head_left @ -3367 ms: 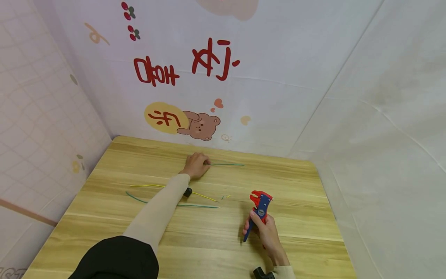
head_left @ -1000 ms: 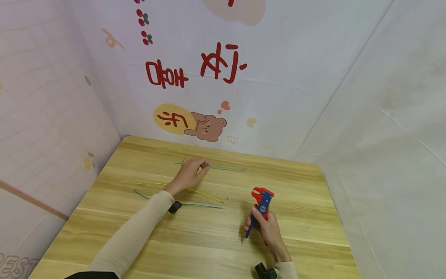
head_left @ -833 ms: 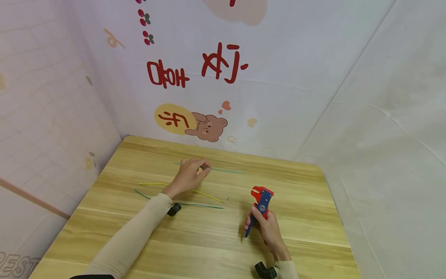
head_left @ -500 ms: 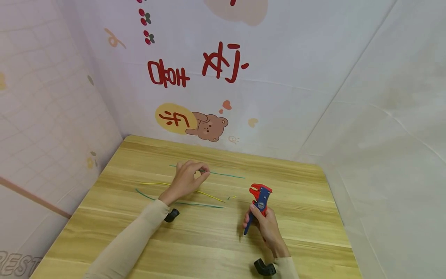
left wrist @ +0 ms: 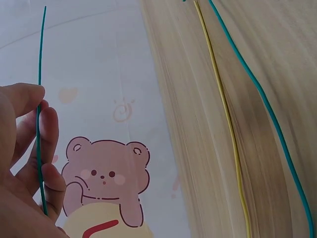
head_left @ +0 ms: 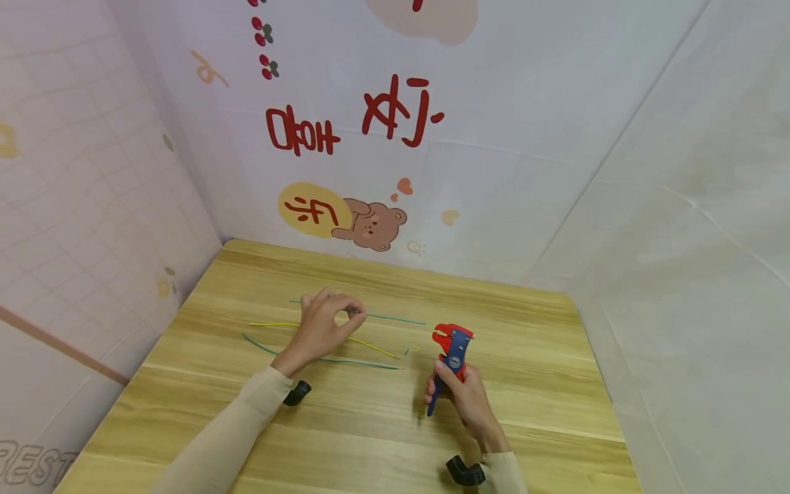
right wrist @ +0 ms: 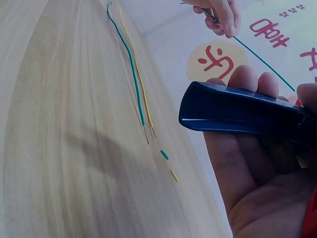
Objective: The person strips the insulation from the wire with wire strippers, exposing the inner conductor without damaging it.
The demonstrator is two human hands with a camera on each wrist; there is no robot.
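Between thumb and index finger, my left hand [head_left: 321, 326] pinches a thin green wire [head_left: 395, 318], raised above the table. Its free end points right, toward the stripper; in the left wrist view the green wire [left wrist: 40, 64] runs along the curled fingers. My right hand [head_left: 470, 401] grips a red and blue wire stripper [head_left: 455, 351] by its handles, its red jaws upward and a small gap from the wire's end. One blue handle [right wrist: 237, 109] fills much of the right wrist view.
A yellow wire [head_left: 374, 346] and a second green wire [head_left: 364, 363] lie under the left forearm, copper showing at their right ends in the right wrist view. Small green [right wrist: 164, 154] and yellow insulation scraps [right wrist: 174, 175] lie nearby. A white wall sheet [head_left: 494, 206] borders the wooden table [head_left: 370, 439].
My left hand has lifted the green wire from the back of the table and drawn it toward me. The stripper in my right hand has shifted slightly left and up.
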